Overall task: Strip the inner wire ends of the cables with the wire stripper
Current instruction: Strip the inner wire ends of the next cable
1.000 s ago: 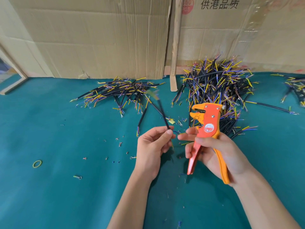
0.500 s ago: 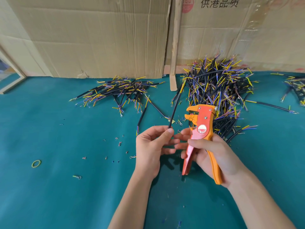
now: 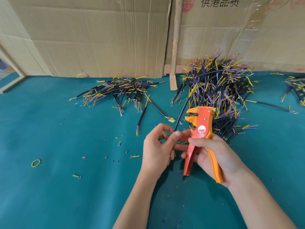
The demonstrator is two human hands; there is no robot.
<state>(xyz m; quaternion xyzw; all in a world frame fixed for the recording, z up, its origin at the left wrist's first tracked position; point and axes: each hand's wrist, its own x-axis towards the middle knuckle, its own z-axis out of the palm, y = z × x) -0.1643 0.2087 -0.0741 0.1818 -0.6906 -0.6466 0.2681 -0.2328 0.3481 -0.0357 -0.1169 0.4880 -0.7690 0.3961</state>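
Observation:
My left hand (image 3: 158, 149) pinches a black cable (image 3: 181, 113) between thumb and fingers; the cable rises up and to the right from the pinch. Its lower wire ends are hidden between my hands. My right hand (image 3: 214, 154) grips the handles of the orange and red wire stripper (image 3: 201, 128), whose jaws point left and stand open just right of the cable. The fingertips of both hands meet below the jaws. A large heap of black cables with yellow, blue and purple inner wires (image 3: 219, 90) lies behind the stripper. A smaller heap (image 3: 122, 91) lies at centre left.
Everything rests on a green cloth-covered table (image 3: 49, 195). Cardboard sheets (image 3: 99, 38) and a wooden slat (image 3: 175, 47) stand along the back. Insulation scraps and ring terminals (image 3: 134, 156) litter the cloth; a yellow rubber band (image 3: 36, 163) lies at left. More cables (image 3: 295, 86) lie at far right.
The cable in my left hand swung from leaning up-left to leaning up-right. My right hand brought the stripper a little left, closer to the cable.

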